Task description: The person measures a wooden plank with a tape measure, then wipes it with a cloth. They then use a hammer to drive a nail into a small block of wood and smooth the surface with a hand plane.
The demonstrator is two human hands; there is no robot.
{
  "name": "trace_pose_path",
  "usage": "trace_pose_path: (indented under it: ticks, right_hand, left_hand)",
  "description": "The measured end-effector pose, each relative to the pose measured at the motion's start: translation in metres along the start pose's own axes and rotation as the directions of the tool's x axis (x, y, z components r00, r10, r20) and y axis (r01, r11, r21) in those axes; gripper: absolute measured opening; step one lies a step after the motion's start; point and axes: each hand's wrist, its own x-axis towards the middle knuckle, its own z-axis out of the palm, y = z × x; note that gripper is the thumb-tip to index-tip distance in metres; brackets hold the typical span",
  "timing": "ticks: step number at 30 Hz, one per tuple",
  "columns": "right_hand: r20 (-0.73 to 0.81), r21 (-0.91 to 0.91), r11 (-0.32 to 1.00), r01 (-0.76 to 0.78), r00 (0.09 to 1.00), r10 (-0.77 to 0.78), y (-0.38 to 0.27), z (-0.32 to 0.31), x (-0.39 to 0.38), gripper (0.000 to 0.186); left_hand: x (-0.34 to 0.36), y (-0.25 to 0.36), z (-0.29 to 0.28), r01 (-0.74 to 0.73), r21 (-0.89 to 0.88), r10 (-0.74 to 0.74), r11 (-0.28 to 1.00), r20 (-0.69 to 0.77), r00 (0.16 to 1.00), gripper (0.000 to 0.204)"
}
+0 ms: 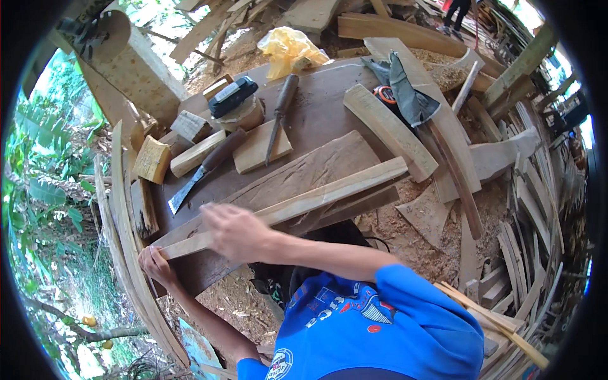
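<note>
A long, narrow wooden strip (335, 190) lies slantwise over a wider brown board (316, 164) on the worktable. At the strip's near-left end, my left hand (157, 265) is closed round it. My right hand (235, 233) is over the same strip a little further along, smeared by motion. Its fingers look curled in, and what they hold, if anything, is hidden. Beyond my hands lies a chisel (190, 188) with a dark handle and flat blade. A slim wooden-handled tool (280, 117) rests with its tip on a flat wood piece (259, 149).
Several wood blocks (191, 126) stand at the table's far left, with a black-and-blue object (233, 96) on one. A crumpled yellow plastic bag (291, 50) lies at the far edge. Curved planks (389, 133) and a grey cloth (410, 95) are right. Lumber piles (525, 196) flank the shavings-strewn ground.
</note>
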Motion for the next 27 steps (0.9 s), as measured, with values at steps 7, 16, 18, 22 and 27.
trace_pose_path:
  ticks: [7, 16, 18, 22, 27]
  right_hand:
    - [-0.143, -0.559, 0.698, -0.448, 0.881, 0.451, 0.093, -0.161, -0.119, 0.048]
    - [0.252, -0.112, 0.990, -0.086, 0.961, 0.112, 0.009, -0.043, -0.003, 0.068]
    - [0.314, -0.065, 0.998, 0.005, 0.949, 0.016, -0.010, -0.014, 0.021, 0.067]
    - [0.291, -0.038, 0.999, 0.029, 0.957, -0.017, -0.009, -0.010, 0.010, 0.064]
    - [0.062, -0.266, 0.932, -0.246, 0.961, 0.271, 0.057, -0.119, -0.078, 0.052]
  left_hand:
    - [-0.007, 0.002, -0.008, 0.056, -0.033, -0.056, 0.998, 0.004, 0.998, 0.030]
    - [-0.001, -0.006, 0.004, -0.038, 0.042, 0.039, 0.998, -0.019, 0.999, 0.030]
    - [0.000, -0.007, 0.003, -0.067, 0.055, 0.069, 0.996, -0.022, 0.997, 0.030]
    - [0.002, 0.002, 0.000, -0.026, -0.016, 0.027, 1.000, 0.030, 0.999, 0.031]
    - [-0.006, -0.004, -0.005, 0.007, 0.019, -0.007, 1.000, 0.008, 1.000, 0.031]
